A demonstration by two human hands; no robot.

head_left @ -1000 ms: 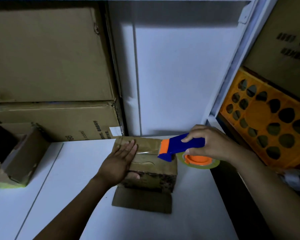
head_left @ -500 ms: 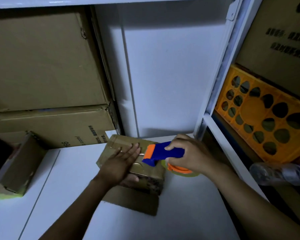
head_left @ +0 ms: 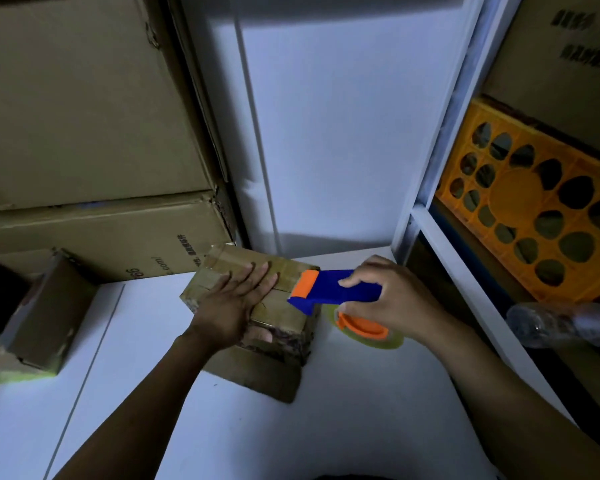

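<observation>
A small cardboard box (head_left: 284, 310) stands on the white table (head_left: 291, 427) on top of a flat piece of cardboard (head_left: 257, 372). My left hand (head_left: 232, 303) lies flat on the box's top, fingers straight, thumb down its front side. My right hand (head_left: 392, 299) grips a blue and orange tape dispenser (head_left: 326, 292) with a roll of clear tape (head_left: 368, 334). The dispenser's orange head sits at the box's right top edge.
Large cardboard cartons (head_left: 84, 133) are stacked at the back left. A smaller open box (head_left: 45, 313) stands at the left. An orange perforated crate (head_left: 541, 220) and a clear plastic bottle (head_left: 561, 323) sit in the white shelf frame (head_left: 440, 174) on the right.
The view has shifted and the box now lies turned slightly. My right hand keeps the dispenser at the box's right edge. My left hand stays flat on the top.
</observation>
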